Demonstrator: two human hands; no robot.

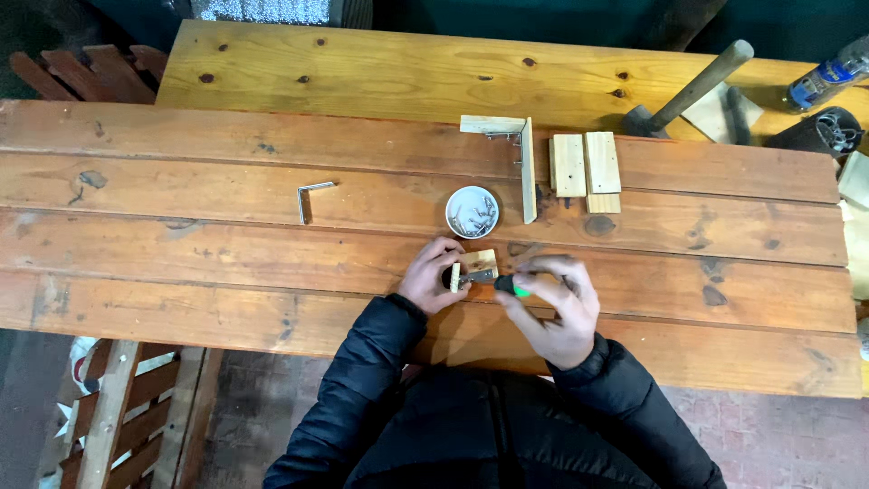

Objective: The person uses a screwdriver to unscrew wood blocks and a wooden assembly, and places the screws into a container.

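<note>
My left hand's (433, 276) fingers pinch a small wooden block (474, 265) with a metal bracket (481, 275) against the workbench (181, 272), near its front edge. My right hand (554, 308) curls closed around a green-handled screwdriver (513, 286), its tip at the bracket. A white dish of screws (472, 212) sits just behind the block, and a loose angle bracket (310, 198) lies toward the left end.

A tube (831, 74) with a blue and white label lies at the far right of the bench top, tilted, just above a dark cylinder (822, 132). No signs or screens show.
</note>
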